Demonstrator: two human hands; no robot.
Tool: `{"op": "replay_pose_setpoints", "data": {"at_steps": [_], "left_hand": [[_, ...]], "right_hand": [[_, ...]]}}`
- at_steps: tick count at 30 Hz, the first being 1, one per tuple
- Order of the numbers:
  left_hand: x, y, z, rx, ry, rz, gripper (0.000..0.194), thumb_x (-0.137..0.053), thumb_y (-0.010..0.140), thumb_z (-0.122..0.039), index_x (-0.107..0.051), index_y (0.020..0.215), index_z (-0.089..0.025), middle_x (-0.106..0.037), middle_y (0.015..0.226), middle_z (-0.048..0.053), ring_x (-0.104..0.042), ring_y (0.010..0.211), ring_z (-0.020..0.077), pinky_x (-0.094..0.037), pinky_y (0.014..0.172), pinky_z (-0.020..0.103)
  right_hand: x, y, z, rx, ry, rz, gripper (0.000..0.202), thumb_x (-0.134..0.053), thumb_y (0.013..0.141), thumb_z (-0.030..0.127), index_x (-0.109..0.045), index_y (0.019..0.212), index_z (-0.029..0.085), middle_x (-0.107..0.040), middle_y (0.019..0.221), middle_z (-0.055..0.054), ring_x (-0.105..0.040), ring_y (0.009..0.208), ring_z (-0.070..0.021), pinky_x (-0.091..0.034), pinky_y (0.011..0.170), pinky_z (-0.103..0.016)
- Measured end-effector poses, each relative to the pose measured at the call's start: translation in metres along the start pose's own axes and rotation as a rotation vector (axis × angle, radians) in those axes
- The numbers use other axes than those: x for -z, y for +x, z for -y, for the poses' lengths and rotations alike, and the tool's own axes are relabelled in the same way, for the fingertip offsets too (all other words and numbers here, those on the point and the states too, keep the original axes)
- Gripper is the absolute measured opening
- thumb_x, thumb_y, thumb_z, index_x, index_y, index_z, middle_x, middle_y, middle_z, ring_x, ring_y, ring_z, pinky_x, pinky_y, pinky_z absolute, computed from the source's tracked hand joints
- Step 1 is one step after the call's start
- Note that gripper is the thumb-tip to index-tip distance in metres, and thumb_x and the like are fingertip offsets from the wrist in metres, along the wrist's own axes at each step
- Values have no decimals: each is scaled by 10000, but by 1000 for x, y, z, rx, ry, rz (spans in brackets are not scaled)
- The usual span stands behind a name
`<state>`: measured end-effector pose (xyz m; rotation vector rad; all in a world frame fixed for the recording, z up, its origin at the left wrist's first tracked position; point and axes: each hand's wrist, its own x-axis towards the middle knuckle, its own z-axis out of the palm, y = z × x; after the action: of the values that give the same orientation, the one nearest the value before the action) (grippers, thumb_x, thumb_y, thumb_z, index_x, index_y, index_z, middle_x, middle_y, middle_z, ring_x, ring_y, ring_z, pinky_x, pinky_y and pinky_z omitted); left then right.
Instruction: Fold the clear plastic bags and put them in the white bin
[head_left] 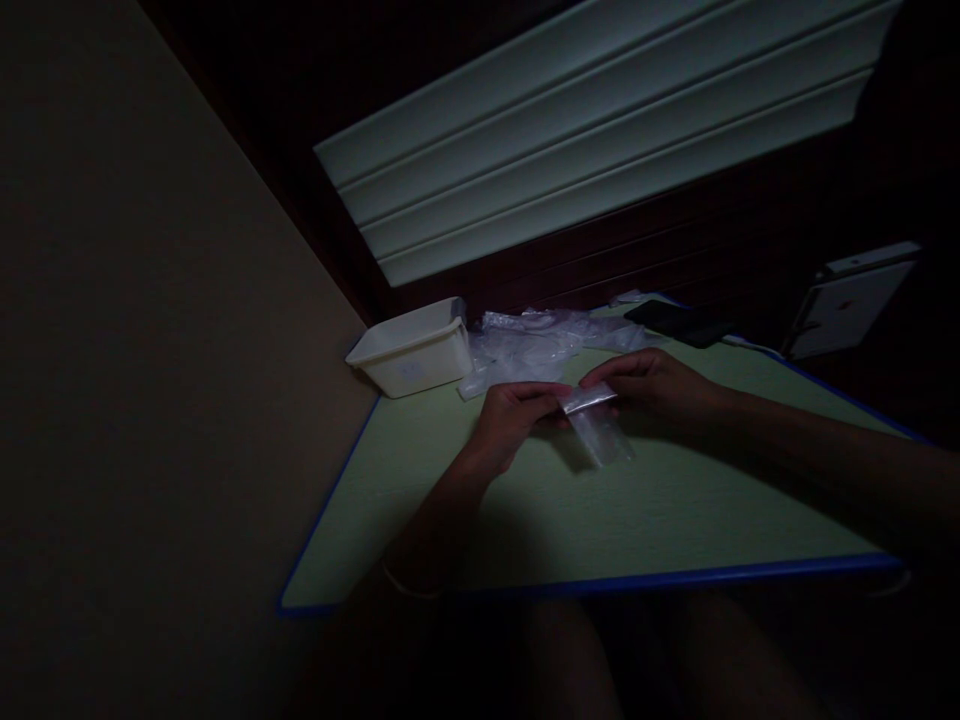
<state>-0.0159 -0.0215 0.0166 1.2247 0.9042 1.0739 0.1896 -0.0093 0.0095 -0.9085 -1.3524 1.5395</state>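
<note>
Head view, clear sleeve: a small, limp piece of transparent plastic (602, 440), roughly rectangular, held above the table between the two hands; a shinier band (589, 398) runs across its top, and the lower part hangs slanting, thin enough for the green to show through.
Left hand: the left hand (510, 418) pinches the near-left end of the band between thumb and fingers, the fingers lying close together.
Right hand: the right hand (646, 384) pinches the other end of the band, fingers bent and gathered, thumb beneath; its fingertips are near those of the left.
Wrist: a thin pale loop (409, 590) circles the left forearm.
Tabletop: a flat, pale green surface (675, 510) with faint grain, edged by a smooth blue rim (720, 577).
Plastic heap: crumpled, glossy clear plastic (536, 345) spreads behind the hands, covering part of the far edge.
Tub: a white, straight-sided container (427, 362) with rounded corners stands at the far left corner, just beside the heap.
Dark item: a flat black object (679, 322), perhaps a phone or pouch, lies right of the heap; the dimness hides its details.
Backdrop: pale ridged slats (600, 150) in dark framing, a plain wall (187, 400) at left, a white-faced box (855, 308) at far right.
In the way: the fingers cover both ends of the band.
</note>
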Motion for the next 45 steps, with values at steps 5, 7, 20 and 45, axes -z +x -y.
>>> {"op": "replay_pose_setpoints", "data": {"at_steps": [5, 7, 20, 45], "left_hand": [[2, 1, 1, -12, 50, -12, 172, -772, 636, -207, -770, 796, -143, -718, 722, 51, -638, 617, 120, -527, 692, 289], [2, 2, 1, -19, 83, -16, 163, -764, 640, -201, -774, 794, -149, -718, 711, 50, -633, 622, 117, -512, 685, 271], [2, 0, 0, -70, 219, -7, 236, -817, 622, -227, -759, 826, -124, -729, 750, 60, -611, 635, 103, -470, 640, 232], [-5, -2, 3, 91, 116, -1, 313, -832, 652, -346, -721, 767, -77, -693, 701, 58, -624, 558, 93, -537, 603, 236]], "right_hand": [[-2, -3, 1, 1, -51, 8, 146, -739, 656, 272, -756, 771, 183, -661, 597, -9, -541, 528, -108, -414, 523, -250], [-2, -4, 2, 0, -95, 19, 154, -742, 652, 282, -759, 767, 181, -663, 603, -15, -544, 531, -116, -417, 522, -260], [9, -4, 6, 214, -362, 85, 178, -679, 731, 339, -767, 765, 188, -704, 716, -45, -623, 706, -181, -475, 679, -296], [1, -2, 2, 105, -399, -23, 286, -703, 748, 464, -741, 762, 180, -642, 629, -22, -529, 562, -129, -412, 529, -271]]}}
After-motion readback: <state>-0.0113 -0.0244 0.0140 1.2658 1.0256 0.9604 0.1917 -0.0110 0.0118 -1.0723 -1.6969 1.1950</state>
